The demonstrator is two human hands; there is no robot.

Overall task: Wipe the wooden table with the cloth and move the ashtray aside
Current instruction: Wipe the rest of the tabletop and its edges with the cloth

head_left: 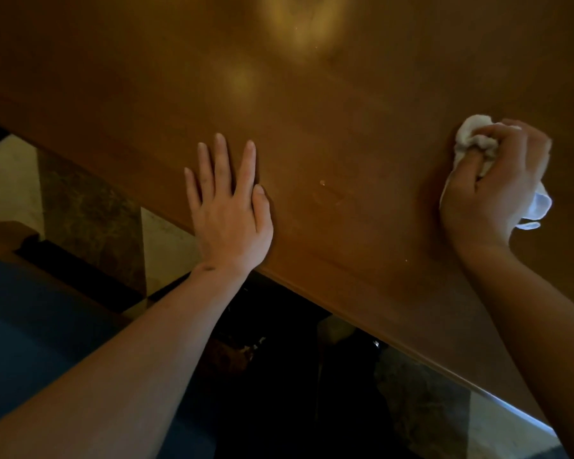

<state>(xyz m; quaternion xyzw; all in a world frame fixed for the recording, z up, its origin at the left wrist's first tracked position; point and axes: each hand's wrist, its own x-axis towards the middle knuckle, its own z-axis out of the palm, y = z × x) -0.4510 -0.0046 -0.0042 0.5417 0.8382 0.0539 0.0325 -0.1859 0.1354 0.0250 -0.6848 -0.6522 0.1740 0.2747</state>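
The brown wooden table (312,104) fills the upper part of the view, its front edge running diagonally from the left down to the lower right. My left hand (227,207) lies flat on the table near that edge, fingers straight and spread a little. At the right, my right hand (491,190) grips a bunched white cloth (471,137) and holds it against the tabletop. Part of the cloth sticks out below the hand. A few small specks lie on the wood between the hands. No ashtray is in view.
Below the table edge lies a tiled floor (10,183) of light and dark squares. A blue seat (30,342) with a wooden frame stands at the lower left. The space under the table is dark.
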